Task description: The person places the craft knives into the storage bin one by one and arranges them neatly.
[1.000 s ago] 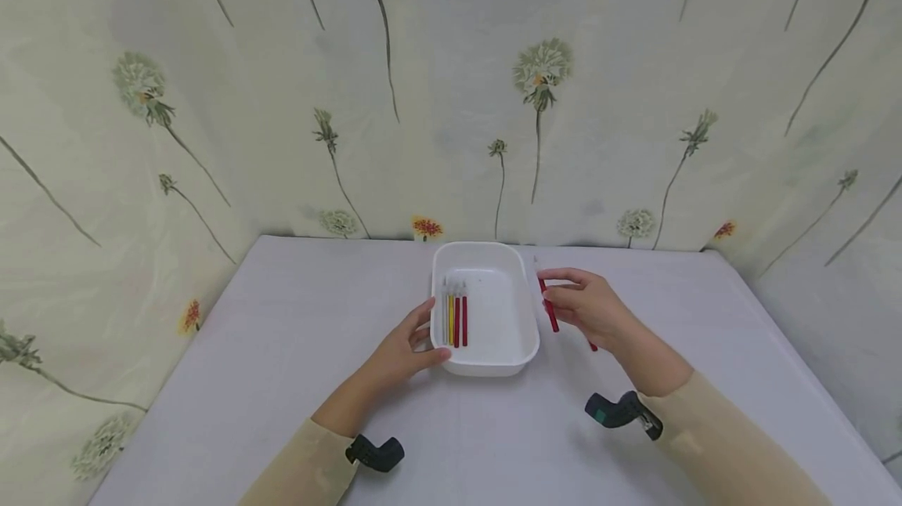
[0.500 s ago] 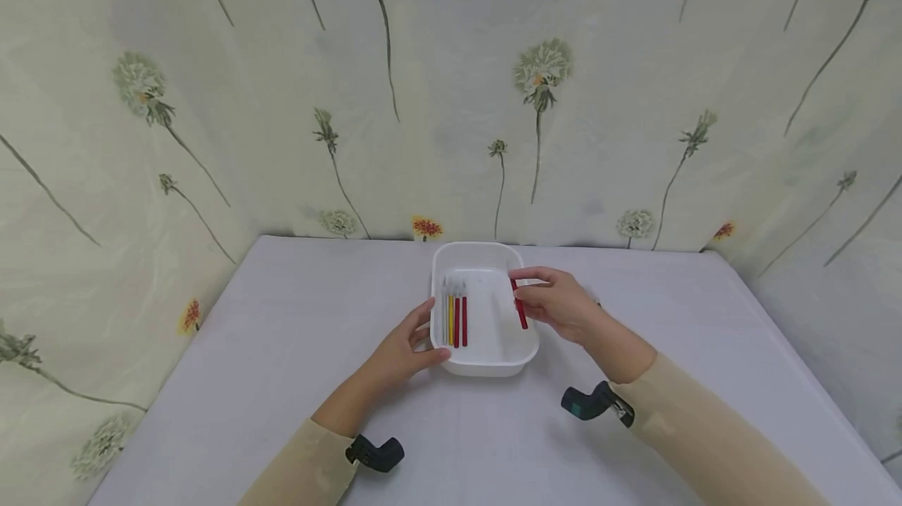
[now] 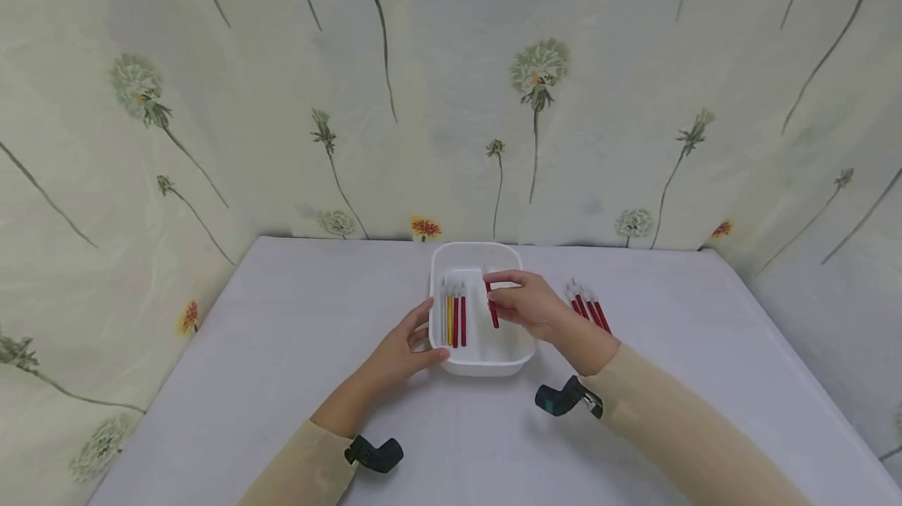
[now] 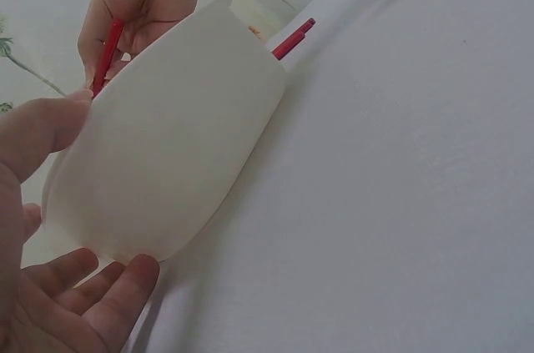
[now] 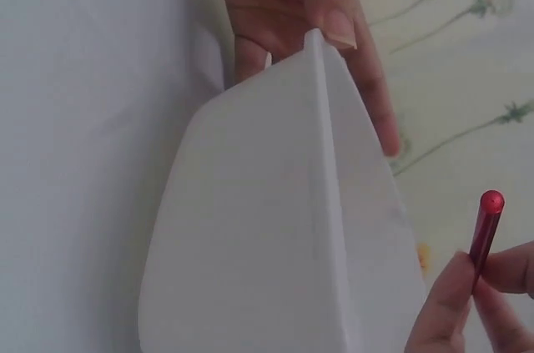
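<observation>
In the head view, a white plastic tray point(image 3: 479, 370) stands at the middle of the table. My left hand point(image 3: 399, 355) grips its near left corner, thumb over the rim and fingers along the outer wall. Above the right part of the tray, my right hand point(image 3: 527, 305) pinches a slim red stick point(image 3: 493, 312) with a pale tip pointing away from me. The right wrist view shows this red stick's point(image 5: 486, 228) rounded end between thumb and fingers. Inside, along the left wall, lie a white stick point(image 3: 444, 320), a yellow stick point(image 3: 449, 321) and two red sticks point(image 3: 460, 321), side by side.
Several more red sticks point(image 3: 590, 309) with pale tips lie on the white tabletop point(image 3: 317, 294) right of the tray, partly behind the right forearm. A flower-patterned cloth point(image 3: 451, 99) hangs behind the table. Dark wrist cameras point(image 3: 375, 454) sit on both sleeves.
My right hand has carried the red stick leftward, from beside the tray across its right rim to over the inside. The left hand and tray have stayed put. More loose red sticks now show.
</observation>
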`<move>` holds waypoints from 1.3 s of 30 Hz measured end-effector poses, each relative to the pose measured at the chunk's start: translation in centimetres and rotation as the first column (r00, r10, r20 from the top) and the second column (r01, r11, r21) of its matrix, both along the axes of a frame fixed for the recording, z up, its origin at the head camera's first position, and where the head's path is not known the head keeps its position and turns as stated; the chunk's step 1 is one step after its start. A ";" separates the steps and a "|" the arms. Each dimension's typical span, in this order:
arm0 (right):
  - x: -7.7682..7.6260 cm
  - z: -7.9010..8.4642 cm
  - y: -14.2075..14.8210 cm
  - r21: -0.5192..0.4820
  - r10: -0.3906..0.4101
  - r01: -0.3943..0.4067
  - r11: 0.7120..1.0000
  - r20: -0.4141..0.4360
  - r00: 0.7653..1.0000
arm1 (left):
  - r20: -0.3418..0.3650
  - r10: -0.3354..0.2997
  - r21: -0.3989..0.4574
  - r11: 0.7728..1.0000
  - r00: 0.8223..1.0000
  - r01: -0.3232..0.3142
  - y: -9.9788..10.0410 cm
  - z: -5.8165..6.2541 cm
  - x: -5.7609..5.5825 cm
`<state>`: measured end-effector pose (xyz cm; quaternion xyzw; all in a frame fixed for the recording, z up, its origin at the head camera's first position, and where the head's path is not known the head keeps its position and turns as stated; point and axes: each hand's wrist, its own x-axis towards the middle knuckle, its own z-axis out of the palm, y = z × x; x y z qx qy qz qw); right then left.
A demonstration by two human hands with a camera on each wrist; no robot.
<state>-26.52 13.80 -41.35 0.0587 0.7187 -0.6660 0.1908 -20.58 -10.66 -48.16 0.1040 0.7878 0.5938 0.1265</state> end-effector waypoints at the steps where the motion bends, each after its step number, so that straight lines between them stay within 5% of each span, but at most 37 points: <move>1: -0.1 -0.2 -0.3 -0.001 0.001 -0.001 1.000 0.003 1.000 | 0.001 0.000 0.001 1.000 1.000 0.000 0.0 0.0 0.0; 18: -0.9 -2.3 -2.6 0.043 -0.033 0.033 0.999 0.001 0.999 | 0.007 -0.006 0.016 1.000 1.000 0.006 -0.1 -0.1 -0.2; 29: -1.1 -3.4 -3.0 0.237 0.006 0.010 0.971 -0.066 0.998 | -0.005 -0.009 0.003 1.000 1.000 0.009 0.0 0.1 -0.1; 39: -1.4 -4.3 -3.2 0.285 0.006 0.015 0.958 -0.071 0.997 | -0.002 -0.003 -0.005 1.000 1.000 0.003 0.1 0.2 0.0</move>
